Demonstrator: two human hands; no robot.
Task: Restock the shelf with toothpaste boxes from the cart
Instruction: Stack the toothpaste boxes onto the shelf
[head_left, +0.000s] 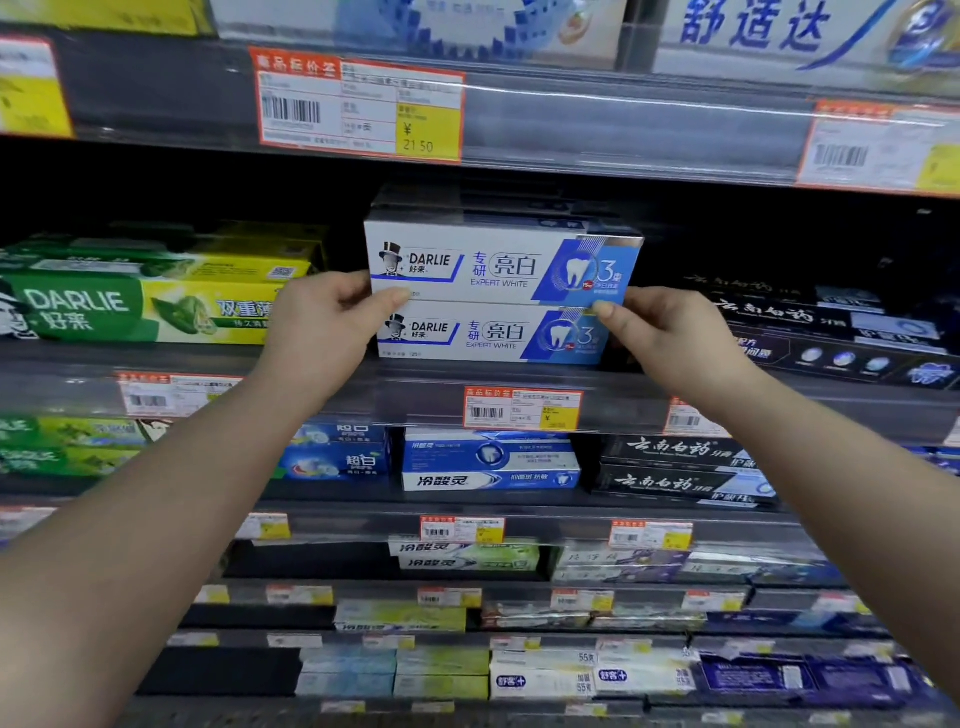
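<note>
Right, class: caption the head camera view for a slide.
Restocking: left hand and right hand pinch the upper Darlie box atop a matching box.

One wide-angle view, worn on the head, faces the shelf (415, 371) nearly square-on and close, the left hand (322, 327) and right hand (675, 338) reaching it; the toothpaste box (498, 262) sits mid-frame, lower tiers (363, 525) slope away beneath, the upper price rail (623, 119) looms overhead

Orange-edged price label (358, 106) reading 21.50 — a smaller price tag (522, 410) lower down
</note>
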